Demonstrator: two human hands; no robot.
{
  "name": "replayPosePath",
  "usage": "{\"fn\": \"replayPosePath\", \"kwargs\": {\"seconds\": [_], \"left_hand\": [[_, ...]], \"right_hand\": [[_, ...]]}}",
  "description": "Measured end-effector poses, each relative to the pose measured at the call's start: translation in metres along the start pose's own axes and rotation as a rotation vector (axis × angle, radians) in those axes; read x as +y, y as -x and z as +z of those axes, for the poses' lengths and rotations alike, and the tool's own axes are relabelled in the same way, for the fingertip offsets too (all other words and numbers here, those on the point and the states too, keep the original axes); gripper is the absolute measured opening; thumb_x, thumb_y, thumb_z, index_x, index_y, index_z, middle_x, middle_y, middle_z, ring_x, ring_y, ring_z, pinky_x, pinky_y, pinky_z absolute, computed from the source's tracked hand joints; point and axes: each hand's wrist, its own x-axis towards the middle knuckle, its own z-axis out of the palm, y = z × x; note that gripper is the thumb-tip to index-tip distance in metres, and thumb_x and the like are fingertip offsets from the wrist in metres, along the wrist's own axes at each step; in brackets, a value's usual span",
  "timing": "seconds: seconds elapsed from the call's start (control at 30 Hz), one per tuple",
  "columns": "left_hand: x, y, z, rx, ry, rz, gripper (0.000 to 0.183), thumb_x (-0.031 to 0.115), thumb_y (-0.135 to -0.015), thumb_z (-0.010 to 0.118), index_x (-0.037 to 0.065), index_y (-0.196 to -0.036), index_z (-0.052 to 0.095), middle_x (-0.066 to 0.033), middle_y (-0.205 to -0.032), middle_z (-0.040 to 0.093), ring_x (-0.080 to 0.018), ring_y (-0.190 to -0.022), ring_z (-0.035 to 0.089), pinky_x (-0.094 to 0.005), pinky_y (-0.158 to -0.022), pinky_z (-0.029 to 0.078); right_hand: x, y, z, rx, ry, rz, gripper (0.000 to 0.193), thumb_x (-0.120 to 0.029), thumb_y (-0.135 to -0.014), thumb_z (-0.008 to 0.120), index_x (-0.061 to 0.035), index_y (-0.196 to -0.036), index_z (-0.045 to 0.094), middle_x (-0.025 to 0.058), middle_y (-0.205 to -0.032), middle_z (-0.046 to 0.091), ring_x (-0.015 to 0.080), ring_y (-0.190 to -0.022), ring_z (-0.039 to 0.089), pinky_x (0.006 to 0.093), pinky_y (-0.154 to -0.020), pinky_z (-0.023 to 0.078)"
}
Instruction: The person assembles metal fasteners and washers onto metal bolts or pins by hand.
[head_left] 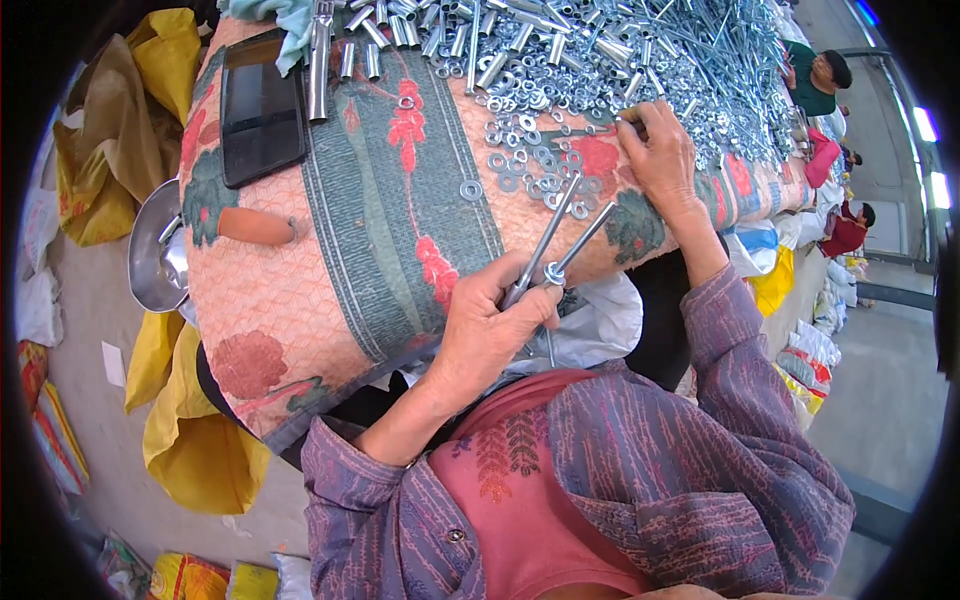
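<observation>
My left hand point(495, 315) is closed round two metal bolts point(585, 240) near the table's front edge. Their shafts point up and to the right, and a washer with what looks like a nut point(554, 272) sits on one of them, close to my fingers. At the edge of the hardware pile, my right hand point(662, 160) has thumb and fingers pinched together; whatever lies between them is too small to make out. Loose flat washers point(540, 155) are scattered on the patterned cloth point(400, 290) beside it. Behind them lie heaped washers and metal sleeves point(520, 38).
A black phone point(262, 110), a socket wrench point(320, 65), a light blue cloth point(285, 20) and an orange-brown handle-shaped piece point(257, 227) lie on the left. A metal bowl point(150, 250) stands beyond the left edge. Long rods point(715, 50) fill the far right. Other people point(815, 85) sit along the right.
</observation>
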Motion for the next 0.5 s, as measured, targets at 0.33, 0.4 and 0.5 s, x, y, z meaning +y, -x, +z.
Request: {"fn": "replayPosePath", "kwargs": {"seconds": [0.33,0.4,0.5], "left_hand": [[0.002,-0.001,0.003,0.064,-0.021,-0.087,0.011,0.014,-0.082,0.06,0.003,-0.082,0.059,0.0033,-0.06,0.056,-0.0007,-0.054,0.04,-0.0195,-0.048,0.031],[0.003,0.0,0.003,0.057,0.007,-0.076,0.012,0.015,-0.082,0.06,0.003,-0.081,0.058,0.0023,-0.06,0.056,-0.0013,-0.054,0.04,-0.0198,-0.048,0.032],[0.0,-0.001,0.002,0.068,0.0,-0.072,0.012,0.015,-0.082,0.06,0.003,-0.081,0.058,0.0019,-0.06,0.056,-0.0016,-0.053,0.041,-0.0201,-0.048,0.032]], "right_hand": [[-0.024,0.026,-0.016,-0.124,-0.065,-0.089,0.01,-0.008,-0.082,0.053,-0.0012,-0.089,0.054,0.0178,-0.085,0.054,0.0339,-0.081,0.056,0.0397,-0.067,0.045],[-0.023,0.025,-0.021,-0.136,-0.283,0.047,0.01,-0.008,-0.081,0.056,-0.0014,-0.089,0.057,0.0161,-0.084,0.055,0.0317,-0.078,0.057,0.0371,-0.066,0.045],[-0.04,0.029,-0.039,-0.082,-0.34,0.079,0.013,-0.006,-0.08,0.059,-0.0019,-0.092,0.06,0.013,-0.084,0.058,0.0258,-0.074,0.059,0.0329,-0.064,0.046]]}}
